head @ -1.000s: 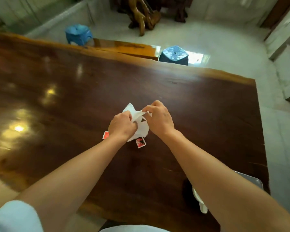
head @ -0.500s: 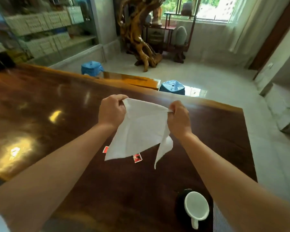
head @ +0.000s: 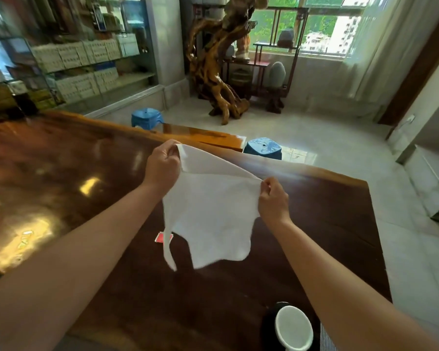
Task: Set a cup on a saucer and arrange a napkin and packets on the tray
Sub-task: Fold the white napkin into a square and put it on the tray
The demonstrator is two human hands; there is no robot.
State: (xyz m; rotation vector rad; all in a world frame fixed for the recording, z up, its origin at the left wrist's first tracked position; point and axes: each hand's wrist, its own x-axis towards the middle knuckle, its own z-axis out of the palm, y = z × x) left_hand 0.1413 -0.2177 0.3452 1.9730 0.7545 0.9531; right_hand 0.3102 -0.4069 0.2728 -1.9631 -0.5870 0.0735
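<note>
A white napkin hangs spread out above the dark wooden table. My left hand pinches its upper left corner and my right hand pinches its upper right corner. A red packet lies on the table under the napkin, partly hidden by a hanging strip of it. A white cup stands on a black saucer at the bottom right, next to my right forearm. A sliver of the grey tray shows beside the saucer.
Two blue stools and a small orange bench stand beyond the table's far edge. A carved root sculpture and shelves are further back. The table's right edge runs close to the cup.
The napkin went from crumpled between my hands low over the table to lifted and spread wide. My hands moved apart, and the view tilted up toward the room.
</note>
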